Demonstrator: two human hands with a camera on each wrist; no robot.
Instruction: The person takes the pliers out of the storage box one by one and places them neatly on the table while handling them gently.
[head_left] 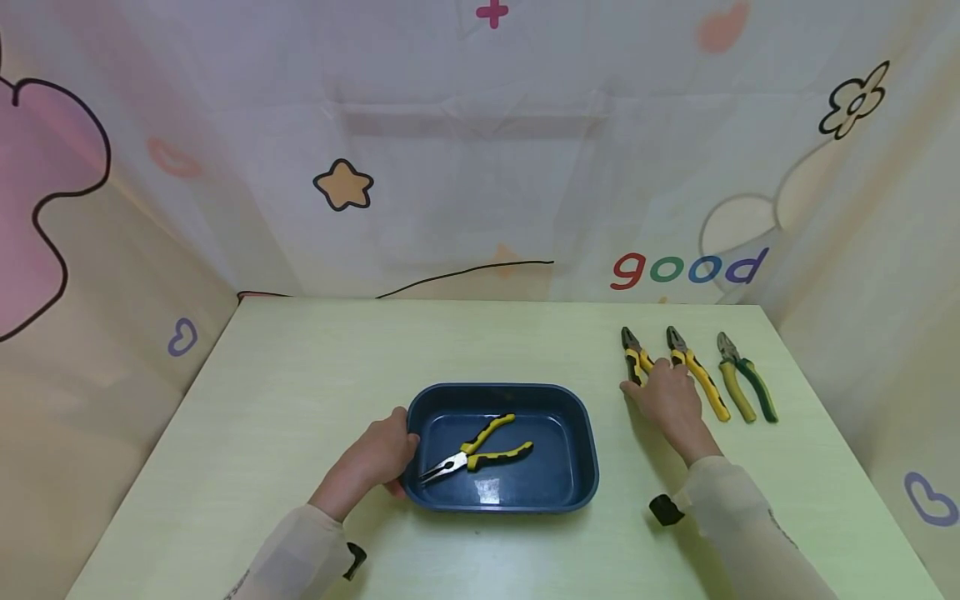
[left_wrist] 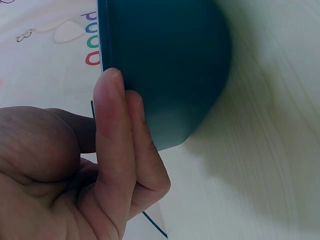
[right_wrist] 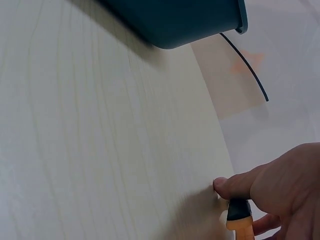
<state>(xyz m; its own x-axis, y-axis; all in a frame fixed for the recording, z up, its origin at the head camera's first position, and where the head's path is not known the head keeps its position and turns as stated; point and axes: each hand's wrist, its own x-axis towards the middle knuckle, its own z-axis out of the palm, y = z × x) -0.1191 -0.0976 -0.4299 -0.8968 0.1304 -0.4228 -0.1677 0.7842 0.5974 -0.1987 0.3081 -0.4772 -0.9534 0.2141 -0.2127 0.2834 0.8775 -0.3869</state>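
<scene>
A deep blue rectangular tray (head_left: 558,479) sits on the table, and my left hand (head_left: 384,450) grips its left rim, with the fingers against the outer wall in the left wrist view. Inside the tray lie yellow-and-black needle-nose pliers (head_left: 474,452), handles spread, tip toward the lower left. To the right, my right hand (head_left: 670,402) holds the leftmost pliers (head_left: 633,358) of a row by the handles; their dark head points away from me. In the right wrist view, thumb and fingers surround a black-and-orange handle end (right_wrist: 239,215).
Beside the held pliers lie another yellow-and-black pair (head_left: 707,383) and, farthest right, pliers with green handles (head_left: 731,358). The pale wooden table (head_left: 315,367) meets a printed cloth backdrop (head_left: 465,183) at its back and sides.
</scene>
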